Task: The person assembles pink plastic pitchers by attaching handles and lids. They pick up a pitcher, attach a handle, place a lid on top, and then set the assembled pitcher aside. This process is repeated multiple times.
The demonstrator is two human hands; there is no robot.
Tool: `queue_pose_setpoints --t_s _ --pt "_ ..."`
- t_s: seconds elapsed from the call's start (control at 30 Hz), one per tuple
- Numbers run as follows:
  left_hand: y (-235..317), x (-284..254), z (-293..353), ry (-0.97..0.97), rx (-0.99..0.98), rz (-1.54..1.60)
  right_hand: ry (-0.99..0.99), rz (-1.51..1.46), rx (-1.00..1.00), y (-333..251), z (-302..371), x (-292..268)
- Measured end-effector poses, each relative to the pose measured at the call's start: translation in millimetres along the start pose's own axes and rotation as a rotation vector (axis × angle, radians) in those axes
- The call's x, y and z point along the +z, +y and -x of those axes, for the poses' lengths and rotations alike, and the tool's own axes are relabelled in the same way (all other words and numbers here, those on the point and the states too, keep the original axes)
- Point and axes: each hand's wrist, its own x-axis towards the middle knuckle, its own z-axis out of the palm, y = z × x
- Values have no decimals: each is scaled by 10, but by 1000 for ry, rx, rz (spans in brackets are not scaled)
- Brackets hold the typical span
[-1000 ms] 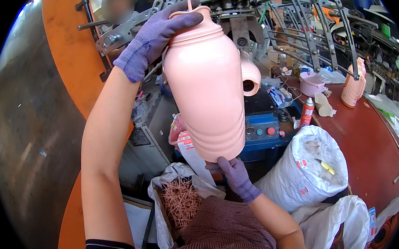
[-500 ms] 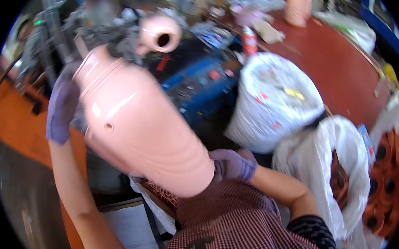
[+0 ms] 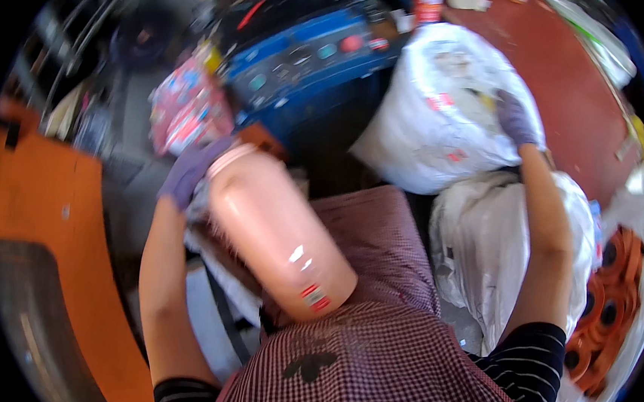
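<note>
A glossy pink vase-shaped shell [image 3: 278,228] lies tilted across my lap, its neck up and to the left and its wide base against my checked apron [image 3: 355,362]. A red and white label [image 3: 315,297] shows near that base. My left hand [image 3: 194,168], in a purple glove, is closed around the neck end. Over on the right, my right hand [image 3: 515,116], gloved the same, reaches into the open top of a white sack [image 3: 411,125]. Motion smears its fingers, so whether they hold anything does not show.
A blue machine panel with buttons [image 3: 302,67] stands ahead. Near it sits a pink patterned bag [image 3: 192,108]. At right are a red-brown tabletop [image 3: 571,107], another white bag [image 3: 477,243] and orange ring-shaped parts [image 3: 604,314]. An orange surface [image 3: 43,194] runs along the left.
My right hand has let go of the shell's base and moved up right to the sack. The shell has come lower, onto my lap, and turned so its label shows.
</note>
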Motion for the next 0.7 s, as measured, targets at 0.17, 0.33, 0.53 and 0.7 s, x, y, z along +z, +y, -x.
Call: queue_pose_setpoints --t_s 0.17,0.33,0.53,0.7 --pt "-148 40 -145 93 -284 -443 -499 -55 356 -406 -300 -504" --pt "-308 102 1 108 -247 -112 -169 4 334 -314 -339 -706" --pt "-395 70 59 136 -306 -66 -366 -1070 503 -1323 -101 -1272" --pt "-645 90 5 156 -225 62 -1024 -1285 74 -3167 528 -1675"
